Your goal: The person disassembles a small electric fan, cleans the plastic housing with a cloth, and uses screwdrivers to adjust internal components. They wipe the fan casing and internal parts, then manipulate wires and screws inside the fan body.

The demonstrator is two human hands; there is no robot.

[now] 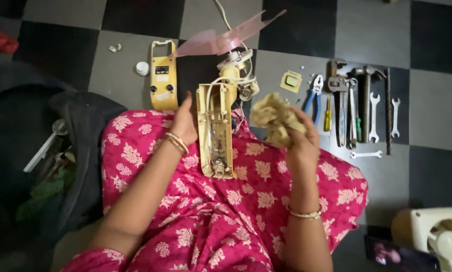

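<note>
On the pink patterned lap, the left hand point(184, 123) steadies an opened cream plastic fan housing point(216, 128), wiring exposed, while the right hand point(302, 143) clutches a crumpled beige cloth point(275, 118). Beyond lie its detached yellow cover point(163, 75), pink blades point(221, 39) and, rightward, metal tools point(359, 108) on checkered floor.

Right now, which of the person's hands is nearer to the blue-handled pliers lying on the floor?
The right hand. It holds a crumpled beige cloth just left of the blue-handled pliers. The left hand rests beside the open yellow plastic casing, farther left.

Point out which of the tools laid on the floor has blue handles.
The pliers, leftmost in the tool row, nearest the right hand. The wrenches beside them are bare metal; the screwdriver is yellow.
</note>
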